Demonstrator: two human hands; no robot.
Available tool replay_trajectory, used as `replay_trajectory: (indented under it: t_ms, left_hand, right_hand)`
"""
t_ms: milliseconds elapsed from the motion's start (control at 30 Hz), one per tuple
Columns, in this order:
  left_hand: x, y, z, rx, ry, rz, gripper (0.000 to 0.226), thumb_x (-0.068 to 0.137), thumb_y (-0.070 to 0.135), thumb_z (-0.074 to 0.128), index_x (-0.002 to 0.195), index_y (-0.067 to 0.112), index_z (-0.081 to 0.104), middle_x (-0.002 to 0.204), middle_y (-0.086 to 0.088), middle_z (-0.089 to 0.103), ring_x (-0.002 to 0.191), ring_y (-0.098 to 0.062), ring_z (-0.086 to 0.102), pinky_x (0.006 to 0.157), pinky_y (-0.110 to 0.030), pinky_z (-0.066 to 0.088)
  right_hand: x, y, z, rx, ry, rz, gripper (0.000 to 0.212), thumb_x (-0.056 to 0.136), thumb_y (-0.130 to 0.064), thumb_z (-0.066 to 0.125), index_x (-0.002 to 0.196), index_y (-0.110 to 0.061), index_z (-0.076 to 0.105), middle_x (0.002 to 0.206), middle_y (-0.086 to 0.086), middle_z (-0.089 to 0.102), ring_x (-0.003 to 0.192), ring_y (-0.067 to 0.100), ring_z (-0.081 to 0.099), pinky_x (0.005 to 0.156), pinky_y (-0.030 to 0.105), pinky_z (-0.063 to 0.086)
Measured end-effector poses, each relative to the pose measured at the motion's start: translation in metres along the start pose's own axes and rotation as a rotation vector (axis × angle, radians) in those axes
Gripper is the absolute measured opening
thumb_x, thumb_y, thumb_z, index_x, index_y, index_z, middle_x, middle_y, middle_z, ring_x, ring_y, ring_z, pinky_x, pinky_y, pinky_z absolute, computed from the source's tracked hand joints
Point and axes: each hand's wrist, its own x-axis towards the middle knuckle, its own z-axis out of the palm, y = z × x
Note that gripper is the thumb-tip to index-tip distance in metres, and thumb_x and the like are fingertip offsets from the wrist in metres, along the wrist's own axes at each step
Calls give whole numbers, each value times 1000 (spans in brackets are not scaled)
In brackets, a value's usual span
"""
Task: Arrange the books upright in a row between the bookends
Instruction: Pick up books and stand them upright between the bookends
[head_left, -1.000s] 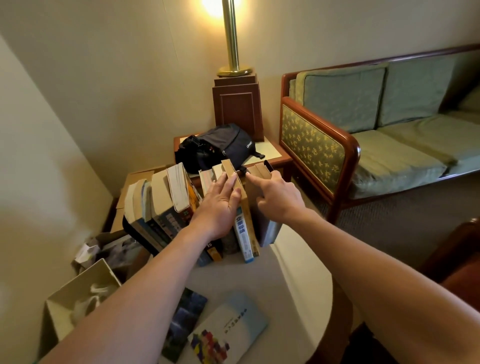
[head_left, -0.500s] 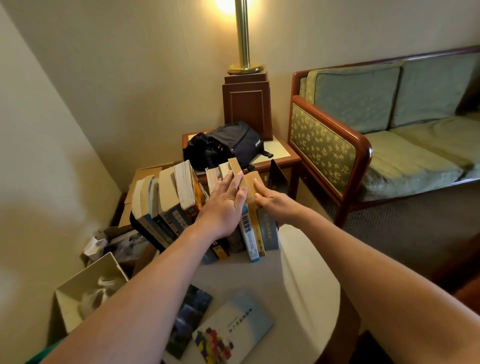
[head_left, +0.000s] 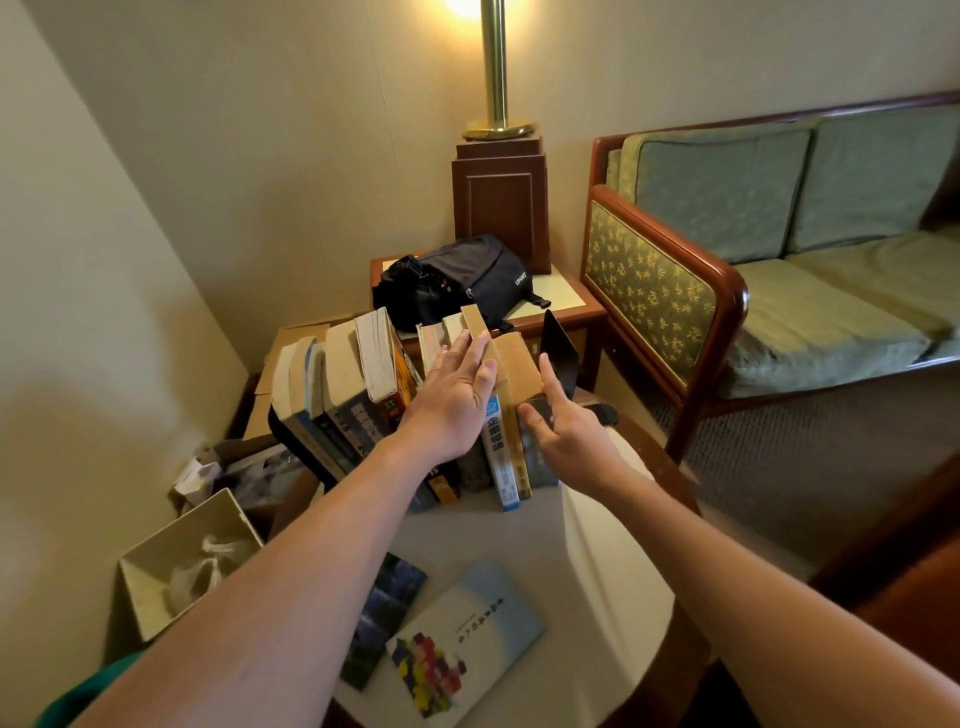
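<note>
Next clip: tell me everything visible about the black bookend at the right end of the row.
The black bookend is a thin, dark, metal-looking plate with a rounded top, standing upright just right of the last book. The right hand covers its lower part; contact is unclear.

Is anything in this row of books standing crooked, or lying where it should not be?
Yes. The books in the row lean to the left instead of standing upright, most clearly at the left end. A pale book and a dark book lie flat at the front of the table, outside the row.
</note>
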Motion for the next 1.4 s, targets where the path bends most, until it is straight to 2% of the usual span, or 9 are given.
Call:
replay_trajectory:
  t_ms: [133, 300, 400, 567, 633, 800, 1067, 1233, 1400]
  left_hand:
    - [-12, 6, 2, -36, 40, 14, 56, 106, 52, 13, 159, 34, 10, 167, 12, 1, 154, -14, -3, 126, -44, 8]
    - [-66, -6, 23, -36, 239, 194, 54, 107, 46, 23, 158, 26, 21, 166, 9, 15, 154, -11, 5, 125, -40, 13]
    - [-99, -25, 36, 8, 316, 238, 53, 107, 39, 32, 157, 24, 25, 163, 4, 26, 153, -11, 13, 123, -38, 17]
    - [-153, -58, 60, 146, 121, 84, 41, 101, 35, 48, 142, 27, 51, 139, 7, 57, 134, -13, 46, 109, -31, 40]
    - [-171, -70, 69, 242, -7, -7, 46, 98, 42, 52, 142, 31, 50, 140, 7, 55, 132, -16, 46, 107, -36, 42]
    - [-209, -85, 91, 385, -248, -126, 83, 85, 71, 53, 153, 29, 31, 155, 1, 37, 142, -25, 30, 115, -44, 32]
    - [-215, -80, 103, 230, -230, -263, 86, 71, 67, 71, 144, 34, 39, 144, -2, 39, 135, -25, 35, 111, -40, 35]
    - [-211, -73, 105, -8, -202, -417, 89, 56, 46, 87, 130, 40, 38, 129, -2, 44, 121, -25, 44, 99, -44, 50]
    - [-210, -75, 103, -187, -153, -479, 88, 65, 24, 88, 137, 26, 37, 121, -4, 56, 109, -22, 59, 88, -39, 57]
  right_hand:
    - [-27, 7, 5, -63, 55, -22, 86, 103, -31, 54, 158, -37, -11, 152, 2, 48, 129, 23, 54, 102, 35, 46]
    - [-62, 15, 13, -171, 28, -51, 90, 99, -31, 60, 159, -35, -7, 155, 0, 44, 126, 17, 55, 80, 14, 43]
    - [-82, 22, 28, -260, -33, -55, 83, 98, -36, 61, 161, -31, 7, 149, 4, 49, 125, 18, 55, 93, 24, 46]
    - [-117, 34, 67, -412, -251, 35, 76, 96, -54, 56, 159, -30, 21, 144, 5, 50, 129, 21, 47, 106, 36, 44]
    - [-129, 36, 80, -430, -296, 87, 83, 92, -59, 58, 159, -30, 19, 151, 6, 42, 138, 26, 39, 111, 40, 41]
    - [-155, 41, 105, -556, -250, 89, 101, 80, -76, 57, 159, -28, 16, 146, 6, 43, 131, 29, 41, 104, 41, 43]
    - [-170, 48, 110, -530, -220, 68, 95, 84, -66, 61, 160, -29, 17, 152, 1, 38, 136, 27, 32, 108, 41, 32]
    - [-177, 52, 107, -509, -216, 68, 91, 88, -56, 62, 160, -30, 13, 155, 1, 34, 138, 27, 27, 110, 40, 29]
    - [-181, 55, 103, -484, -202, 56, 88, 90, -52, 63, 160, -31, 14, 156, -1, 33, 137, 24, 26, 108, 40, 28]
